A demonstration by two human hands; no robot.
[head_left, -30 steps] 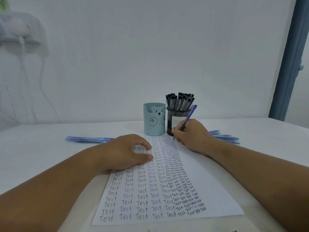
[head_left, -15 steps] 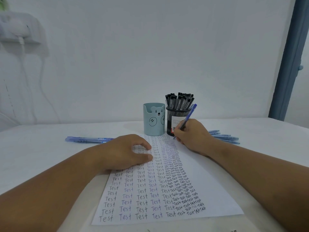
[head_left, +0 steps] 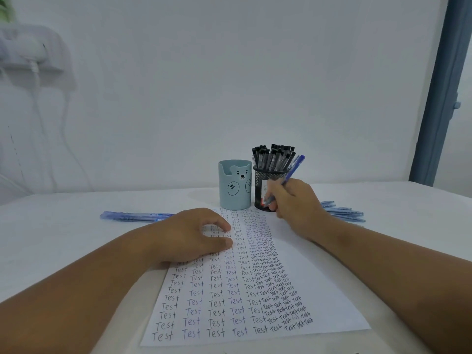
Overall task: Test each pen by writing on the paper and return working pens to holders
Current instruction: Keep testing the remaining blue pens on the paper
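From the head view, little had changed: the right hand still pinched the slim blue plastic pen, tip at the far end of the white written-over paper sheet, near the desk's far edge. The left hand stayed pressing the sheet, fingers loosely curled.

1. Paper: thin matt white sheet, lying smooth, ink rows showing dull.
2. Bear holder: looking like smooth matt plastic, pale blue.
3. Mesh holder: black wire mesh, prob. metal.
4. Blue pen: glossy translucent plastic, catching light.
5. Table: showing matt off-white, no shine.
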